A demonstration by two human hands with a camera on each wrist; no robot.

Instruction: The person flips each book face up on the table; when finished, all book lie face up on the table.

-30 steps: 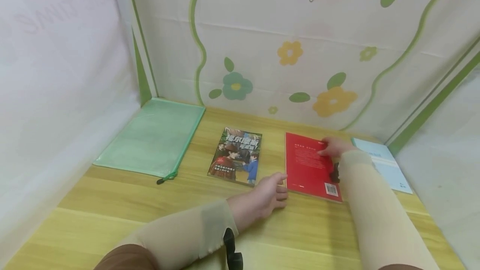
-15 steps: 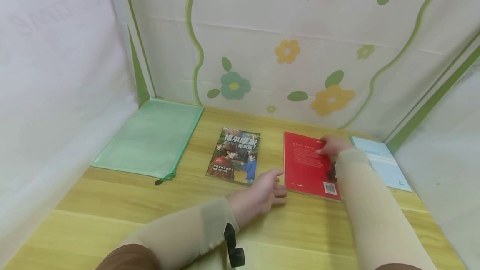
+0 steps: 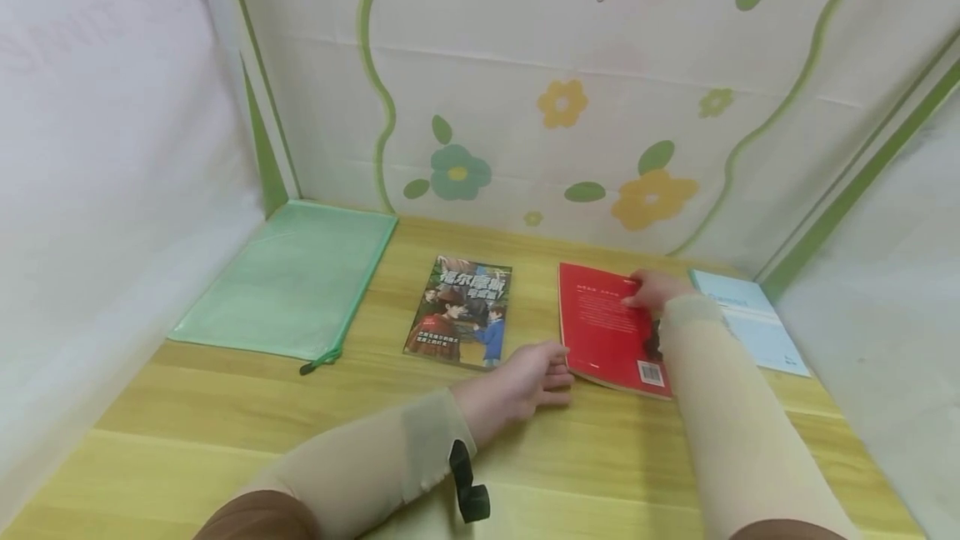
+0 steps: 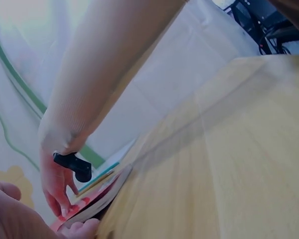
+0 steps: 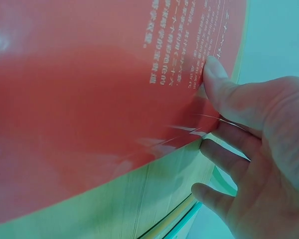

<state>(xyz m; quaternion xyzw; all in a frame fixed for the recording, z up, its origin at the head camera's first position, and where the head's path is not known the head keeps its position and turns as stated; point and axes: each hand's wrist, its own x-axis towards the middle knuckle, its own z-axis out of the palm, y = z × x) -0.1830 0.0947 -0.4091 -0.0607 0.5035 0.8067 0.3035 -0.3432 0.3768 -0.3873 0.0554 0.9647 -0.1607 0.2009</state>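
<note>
A red book (image 3: 606,327), white print and barcode facing up, lies slightly bent on the wooden table. My right hand (image 3: 657,290) pinches its right edge; in the right wrist view the thumb (image 5: 218,74) lies on the cover and fingers reach beneath. My left hand (image 3: 528,382) is at the book's lower left corner, thumb by the edge and other fingers loosely extended. From the left wrist view, the book's near edge looks raised off the table, with left fingertips (image 4: 82,229) beside it. A comic-style book (image 3: 461,311) lies left of the red one.
A green mesh zipper pouch (image 3: 288,277) lies flat at the back left, its black-tipped pull toward the front. Beyond my right forearm rests a light blue booklet (image 3: 753,319). Floral fabric walls (image 3: 480,90) enclose the table's back and sides.
The head view has turned slightly right, so things appear shifted left. The red book now bends a little, its lower left edge curving. Both hands stay at its sides.
</note>
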